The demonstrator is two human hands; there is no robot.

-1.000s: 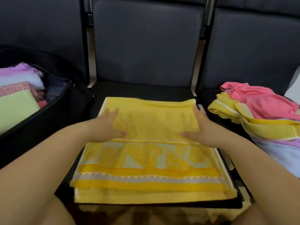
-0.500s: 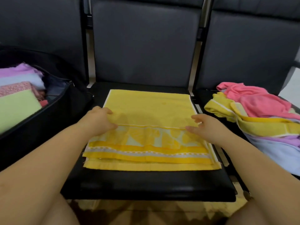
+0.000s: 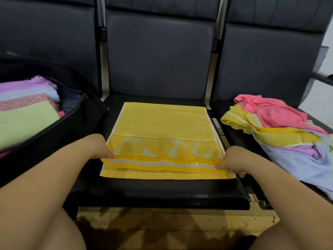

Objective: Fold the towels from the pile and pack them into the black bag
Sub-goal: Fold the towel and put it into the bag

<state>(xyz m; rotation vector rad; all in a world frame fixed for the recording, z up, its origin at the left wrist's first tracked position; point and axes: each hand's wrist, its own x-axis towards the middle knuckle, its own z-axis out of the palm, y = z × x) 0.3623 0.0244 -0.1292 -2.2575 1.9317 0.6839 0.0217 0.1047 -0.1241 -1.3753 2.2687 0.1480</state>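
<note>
Both hands have slid back to the near corners of the towel (image 3: 162,123) on the seat (image 3: 162,193), left grip (image 3: 100,147) and right grip (image 3: 232,159) pinching its long near edge, bag (image 3: 59,130) nearer the left.

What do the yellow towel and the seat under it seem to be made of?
Yellow towel: probably cotton terry, matte and soft, with a woven patterned border near both hands. Seat: likely black faux leather or vinyl, since its front edge shows a smooth, faint sheen.
</note>
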